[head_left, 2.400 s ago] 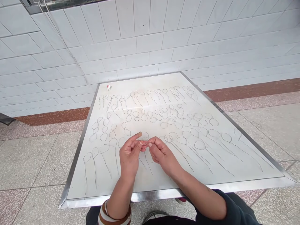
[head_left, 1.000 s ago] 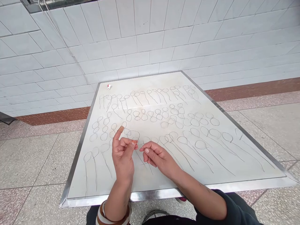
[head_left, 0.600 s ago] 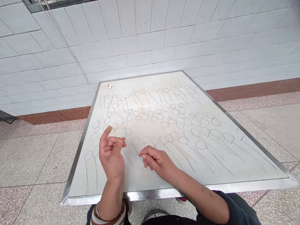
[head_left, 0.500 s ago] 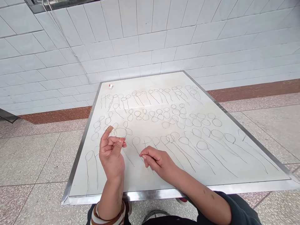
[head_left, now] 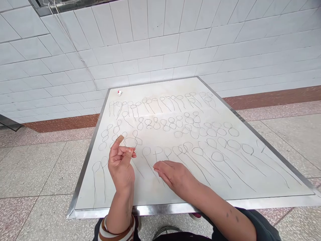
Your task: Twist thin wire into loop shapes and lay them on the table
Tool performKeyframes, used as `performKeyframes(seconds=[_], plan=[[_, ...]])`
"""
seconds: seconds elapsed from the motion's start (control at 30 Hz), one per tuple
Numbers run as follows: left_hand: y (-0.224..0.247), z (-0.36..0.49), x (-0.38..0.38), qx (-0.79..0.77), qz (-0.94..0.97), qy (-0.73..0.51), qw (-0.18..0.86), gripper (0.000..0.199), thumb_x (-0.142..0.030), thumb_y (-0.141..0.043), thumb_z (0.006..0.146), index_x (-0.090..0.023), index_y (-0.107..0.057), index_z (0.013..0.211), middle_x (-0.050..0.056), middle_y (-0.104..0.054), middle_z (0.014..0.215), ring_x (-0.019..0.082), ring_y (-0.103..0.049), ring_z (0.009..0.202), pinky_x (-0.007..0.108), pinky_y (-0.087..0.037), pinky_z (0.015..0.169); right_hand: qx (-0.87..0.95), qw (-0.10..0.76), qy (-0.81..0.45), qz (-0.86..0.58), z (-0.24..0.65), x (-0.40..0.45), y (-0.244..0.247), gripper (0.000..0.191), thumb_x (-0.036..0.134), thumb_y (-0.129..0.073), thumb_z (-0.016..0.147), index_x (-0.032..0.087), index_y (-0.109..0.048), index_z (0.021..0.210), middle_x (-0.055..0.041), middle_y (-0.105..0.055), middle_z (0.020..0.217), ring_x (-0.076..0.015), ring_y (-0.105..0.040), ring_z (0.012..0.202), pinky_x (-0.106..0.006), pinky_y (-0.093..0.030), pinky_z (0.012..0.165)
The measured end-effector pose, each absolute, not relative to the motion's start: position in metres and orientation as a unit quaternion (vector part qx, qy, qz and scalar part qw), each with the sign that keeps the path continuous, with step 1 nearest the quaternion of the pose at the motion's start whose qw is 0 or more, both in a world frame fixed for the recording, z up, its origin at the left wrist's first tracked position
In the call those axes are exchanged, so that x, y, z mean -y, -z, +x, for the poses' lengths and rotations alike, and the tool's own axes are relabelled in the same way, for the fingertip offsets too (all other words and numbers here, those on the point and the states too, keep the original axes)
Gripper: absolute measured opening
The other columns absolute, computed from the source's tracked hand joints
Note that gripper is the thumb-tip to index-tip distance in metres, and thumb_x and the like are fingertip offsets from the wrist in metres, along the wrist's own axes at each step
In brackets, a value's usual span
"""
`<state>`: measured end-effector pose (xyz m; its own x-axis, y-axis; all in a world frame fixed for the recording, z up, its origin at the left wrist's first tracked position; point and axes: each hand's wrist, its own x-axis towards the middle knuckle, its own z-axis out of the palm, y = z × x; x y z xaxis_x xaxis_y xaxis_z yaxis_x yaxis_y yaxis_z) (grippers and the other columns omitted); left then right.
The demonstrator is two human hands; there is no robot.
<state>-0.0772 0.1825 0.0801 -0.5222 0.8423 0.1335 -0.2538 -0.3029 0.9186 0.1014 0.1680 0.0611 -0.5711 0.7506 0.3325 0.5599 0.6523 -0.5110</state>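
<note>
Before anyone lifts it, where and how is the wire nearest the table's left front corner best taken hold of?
Probably best to pinch this wire midway along its tail, from above, coming in over the near metal edge. The tail runs toward that edge, thin and only slightly bent, apart from the tail of the neighbouring wire, while their two loops lie close together.

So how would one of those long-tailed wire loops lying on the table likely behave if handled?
A wire loop is probably very light, since the strand looks so thin. It seems springy rather than floppy: its round shape holds. Lying flat, it would likely slide rather than roll.
</note>
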Motion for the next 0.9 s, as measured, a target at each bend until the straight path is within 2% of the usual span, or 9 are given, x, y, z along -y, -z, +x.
performKeyframes(seconds=[0.13,0.23,0.4,0.47,0.53,0.63,0.73,0.9], plan=[[-0.079,-0.077,-0.182,-0.459,0.317,-0.738,0.379,0.045,-0.015,-0.075,0.073,-0.024,-0.068,0.117,-0.004,-0.057,0.068,0.011,-0.058,0.067,0.027,-0.053,0.073,0.894,0.246,-0.127,-0.352,0.103,-0.166,-0.062,0.027,0.012,-0.032,0.097,0.018,-0.052,0.079,0.0028,-0.044,0.061,-0.0099,-0.033,0.053,-0.024,-0.023,0.046],[-0.079,-0.078,-0.182,-0.46,0.318,-0.736,0.381,0.045,-0.016,-0.075,0.073,-0.024,-0.068,0.116,-0.004,-0.056,0.068,0.01,-0.058,0.067,0.028,-0.053,0.075,0.91,0.227,-0.11,-0.329,0.109,-0.166,-0.067,0.028,0.007,-0.031,0.094,0.017,-0.053,0.079,0.0017,-0.045,0.062,-0.011,-0.035,0.055,-0.025,-0.023,0.047],[-0.08,-0.072,-0.18,-0.462,0.33,-0.732,0.376,0.047,-0.018,-0.075,0.075,-0.025,-0.065,0.121,-0.005,-0.056,0.068,0.01,-0.058,0.067,0.028,-0.053,0.078,0.913,0.182,-0.203,-0.303,0.133,-0.173,-0.086,0.022,0.013,-0.037,0.095,0.019,-0.056,0.084,0.0022,-0.053,0.066,-0.01,-0.043,0.055,-0.023,-0.03,0.048],[-0.08,-0.065,-0.178,-0.464,0.341,-0.723,0.383,0.047,-0.019,-0.074,0.076,-0.026,-0.064,0.122,-0.005,-0.056,0.067,0.01,-0.059,0.069,0.028,-0.053,0.08,0.884,0.222,-0.235,-0.338,0.143,-0.178,-0.091,0.021,0.016,-0.039,0.097,0.021,-0.057,0.088,0.0028,-0.056,0.067,-0.0097,-0.049,0.057,-0.022,-0.036,0.052],[-0.079,-0.056,-0.175,-0.463,0.349,-0.711,0.398,0.047,-0.02,-0.074,0.078,-0.027,-0.064,0.123,-0.005,-0.055,0.066,0.01,-0.059,0.068,0.029,-0.053,0.083,0.835,0.301,-0.238,-0.395,0.145,-0.181,-0.092,0.02,0.022,-0.041,0.099,0.022,-0.058,0.089,0.002,-0.06,0.069,-0.0104,-0.054,0.062,-0.022,-0.042,0.058],[-0.077,-0.044,-0.171,-0.468,0.348,-0.694,0.422,0.048,-0.021,-0.073,0.078,-0.027,-0.062,0.125,-0.006,-0.057,0.067,0.009,-0.059,0.066,0.03,-0.052,0.087,0.786,0.389,-0.208,-0.433,0.133,-0.182,-0.084,0.016,0.032,-0.05,0.097,0.021,-0.06,0.09,-0.001,-0.064,0.074,-0.0127,-0.057,0.067,-0.023,-0.043,0.058],[-0.074,-0.034,-0.169,-0.471,0.34,-0.687,0.437,0.051,-0.022,-0.073,0.079,-0.026,-0.059,0.128,-0.006,-0.06,0.068,0.01,-0.061,0.068,0.029,-0.051,0.086,0.782,0.408,-0.175,-0.438,0.114,-0.178,-0.07,0.014,0.034,-0.057,0.094,0.02,-0.061,0.093,-0.002,-0.065,0.075,-0.015,-0.057,0.071,-0.023,-0.043,0.056],[-0.069,-0.026,-0.168,-0.458,0.34,-0.679,0.462,0.054,-0.021,-0.072,0.079,-0.025,-0.057,0.13,-0.005,-0.061,0.069,0.01,-0.062,0.073,0.026,-0.05,0.083,0.777,0.425,-0.111,-0.45,0.097,-0.175,-0.056,0.01,0.024,-0.054,0.095,0.02,-0.062,0.089,0.0001,-0.065,0.07,-0.014,-0.053,0.066,-0.024,-0.041,0.056]])
